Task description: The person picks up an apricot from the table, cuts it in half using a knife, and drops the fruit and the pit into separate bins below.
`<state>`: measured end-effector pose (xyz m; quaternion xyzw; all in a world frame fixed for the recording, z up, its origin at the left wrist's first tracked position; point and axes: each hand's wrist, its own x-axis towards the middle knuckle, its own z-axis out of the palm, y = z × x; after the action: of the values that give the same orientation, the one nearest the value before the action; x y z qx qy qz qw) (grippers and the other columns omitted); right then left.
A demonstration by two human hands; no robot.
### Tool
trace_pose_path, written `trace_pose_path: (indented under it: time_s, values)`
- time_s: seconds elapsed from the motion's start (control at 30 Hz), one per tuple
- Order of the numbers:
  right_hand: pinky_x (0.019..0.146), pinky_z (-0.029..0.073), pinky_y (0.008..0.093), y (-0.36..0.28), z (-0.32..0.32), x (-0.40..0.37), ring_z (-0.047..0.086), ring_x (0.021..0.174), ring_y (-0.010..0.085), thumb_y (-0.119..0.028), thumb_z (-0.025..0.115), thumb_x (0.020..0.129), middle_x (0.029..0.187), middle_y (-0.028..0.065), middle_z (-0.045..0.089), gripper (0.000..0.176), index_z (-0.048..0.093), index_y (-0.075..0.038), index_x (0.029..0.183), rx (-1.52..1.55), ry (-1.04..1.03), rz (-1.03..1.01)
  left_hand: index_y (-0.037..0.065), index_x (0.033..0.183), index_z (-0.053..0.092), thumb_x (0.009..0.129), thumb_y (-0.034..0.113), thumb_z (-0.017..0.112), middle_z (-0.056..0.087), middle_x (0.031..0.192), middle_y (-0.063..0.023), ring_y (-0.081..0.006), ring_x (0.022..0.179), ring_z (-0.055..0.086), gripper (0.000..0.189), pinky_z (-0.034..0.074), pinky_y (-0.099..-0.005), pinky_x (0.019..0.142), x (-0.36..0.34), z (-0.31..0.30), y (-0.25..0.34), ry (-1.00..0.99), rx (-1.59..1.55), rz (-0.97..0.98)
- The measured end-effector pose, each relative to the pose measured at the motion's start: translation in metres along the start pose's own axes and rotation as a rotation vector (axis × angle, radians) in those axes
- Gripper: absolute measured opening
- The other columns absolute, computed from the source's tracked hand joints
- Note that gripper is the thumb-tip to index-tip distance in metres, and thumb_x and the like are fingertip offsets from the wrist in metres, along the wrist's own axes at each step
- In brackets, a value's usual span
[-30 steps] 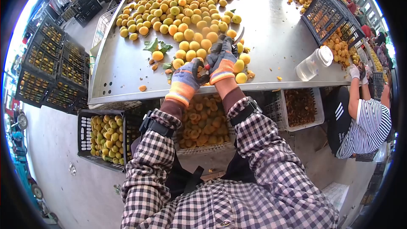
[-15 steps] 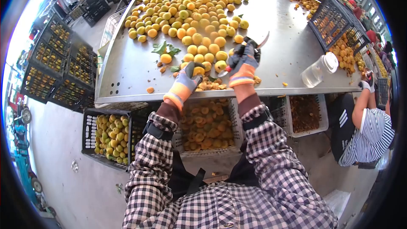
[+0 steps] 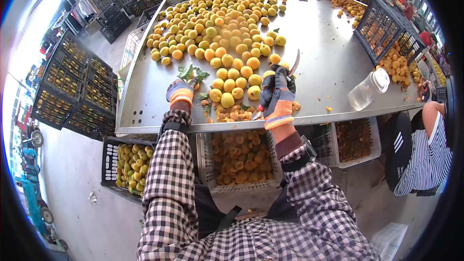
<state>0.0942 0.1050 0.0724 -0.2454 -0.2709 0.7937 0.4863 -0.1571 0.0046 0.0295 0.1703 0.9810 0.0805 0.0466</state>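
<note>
Fingers [image 3: 281, 76] of R hand [image 3: 277, 100] clamped on knife [image 3: 294, 63], L hand [image 3: 180, 92] fingers unclear by leaves [image 3: 191, 73]; rec. blade angled away fm L hand during pick-up.

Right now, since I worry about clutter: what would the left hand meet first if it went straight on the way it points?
Probably the leaves just ahead of the left hand, then the apricots farther on. Depth is unclear; it may already touch them.

Your knife and the apricots beside it.
Your knife [image 3: 294, 63] stands blade-up, tilted slightly right, gripped in your right hand [image 3: 276, 97]; round yellow-orange apricots [image 3: 222, 73] lie loosely clustered just left of it.
</note>
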Motion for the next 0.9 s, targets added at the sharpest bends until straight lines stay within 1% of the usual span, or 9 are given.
trace_pose_path:
  time_s: [0.13, 0.23, 0.33, 0.43, 0.47, 0.57, 0.67, 0.7, 0.9]
  values:
    - [0.029, 0.024, 0.0239, -0.001, -0.003, 0.003, 0.034, 0.034, 0.0088, -0.031, 0.051, 0.096, 0.056, 0.0, 0.048, 0.02, 0.054, -0.01, 0.098, 0.002, -0.025, -0.012, 0.009, 0.105, 0.067, 0.074, 0.059, 0.065, 0.067, 0.106, -0.0131, -0.0323, 0.1, 0.063, 0.059, 0.05, -0.0387, 0.085, 0.014, 0.019, -0.003, -0.02, 0.001, 0.006]
    - [0.029, 0.024, 0.0235, 0.001, -0.004, 0.001, 0.034, 0.033, 0.0086, -0.031, 0.051, 0.097, 0.056, 0.0, 0.048, 0.021, 0.054, -0.01, 0.094, -0.011, -0.033, -0.008, 0.007, 0.105, 0.066, 0.073, 0.044, 0.072, 0.068, 0.101, -0.0133, -0.0287, 0.093, 0.066, 0.049, 0.05, -0.0374, 0.083, 0.019, 0.026, -0.024, 0.016, -0.119, 0.042]
    - [0.028, 0.024, 0.0223, 0.003, 0.001, -0.004, 0.034, 0.032, 0.0077, -0.031, 0.049, 0.097, 0.056, 0.0001, 0.049, 0.023, 0.057, -0.009, 0.095, -0.035, -0.031, 0.024, 0.004, 0.109, 0.06, 0.071, 0.0, 0.073, 0.065, 0.094, -0.007, -0.0134, 0.077, 0.061, 0.041, 0.052, -0.0263, 0.069, 0.015, 0.03, -0.042, -0.029, -0.931, 0.174]
    - [0.027, 0.022, 0.0215, 0.001, 0.008, -0.023, 0.034, 0.03, 0.0064, -0.033, 0.048, 0.098, 0.058, 0.0018, 0.054, 0.029, 0.06, -0.007, 0.102, -0.372, -0.325, 0.213, 0.004, 0.117, 0.056, 0.071, -0.005, 0.069, 0.063, 0.1, -0.0054, -0.0137, 0.085, 0.06, 0.048, 0.052, -0.0238, 0.074, -0.038, -0.012, -0.043, -0.267, -1.357, 0.378]
    - [0.046, 0.035, 0.019, -0.002, 0.002, -0.024, 0.047, 0.053, 0.0051, -0.023, 0.059, 0.093, 0.064, -0.0001, 0.056, 0.02, 0.062, -0.005, 0.098, -0.378, -0.477, 0.348, 0.003, 0.118, 0.055, 0.072, -0.008, 0.068, 0.062, 0.102, -0.0053, -0.0136, 0.089, 0.06, 0.049, 0.051, -0.0236, 0.077, -0.057, -0.024, -0.041, -0.306, -1.399, 0.471]
    - [0.068, 0.045, 0.023, 0.016, 0.0, -0.041, 0.053, 0.077, 0.006, -0.011, 0.056, 0.093, 0.088, 0.0046, 0.063, 0.02, 0.059, 0.0, 0.109, -0.611, -0.617, 0.244, 0.003, 0.121, 0.052, 0.073, -0.008, 0.068, 0.06, 0.107, -0.0058, -0.0151, 0.097, 0.059, 0.052, 0.052, -0.0278, 0.084, -0.104, -0.044, -0.029, -0.401, -1.584, 0.534]
    - [0.068, 0.047, 0.0297, 0.015, 0.001, -0.055, 0.06, 0.077, 0.0161, -0.008, 0.057, 0.09, 0.09, 0.0111, 0.065, 0.021, 0.058, 0.001, 0.109, -0.85, -0.723, -0.075, 0.004, 0.122, 0.051, 0.067, -0.008, 0.075, 0.061, 0.11, -0.0063, -0.0162, 0.099, 0.06, 0.062, 0.053, -0.0288, 0.084, -0.12, -0.037, -0.025, -0.389, -1.603, 0.546]
    - [0.069, 0.048, 0.0351, 0.019, -0.001, -0.056, 0.064, 0.08, 0.0303, -0.008, 0.058, 0.087, 0.09, 0.0177, 0.064, 0.019, 0.058, 0.0, 0.105, -0.947, -0.73, -0.223, 0.004, 0.125, 0.05, 0.067, -0.006, 0.077, 0.06, 0.112, -0.0063, -0.0163, 0.1, 0.059, 0.065, 0.052, -0.0286, 0.085, -0.124, -0.033, -0.024, -0.399, -1.633, 0.587]
    - [0.067, 0.049, 0.0396, 0.024, -0.013, -0.063, 0.062, 0.08, 0.0379, -0.01, 0.06, 0.085, 0.086, 0.0196, 0.063, 0.021, 0.057, -0.003, 0.104, -1.16, -0.797, -0.428, 0.002, 0.124, 0.054, 0.068, 0.001, 0.08, 0.058, 0.119, -0.0067, -0.0151, 0.107, 0.056, 0.062, 0.049, -0.0289, 0.091, -0.12, -0.022, -0.026, -0.464, -1.537, 0.712]
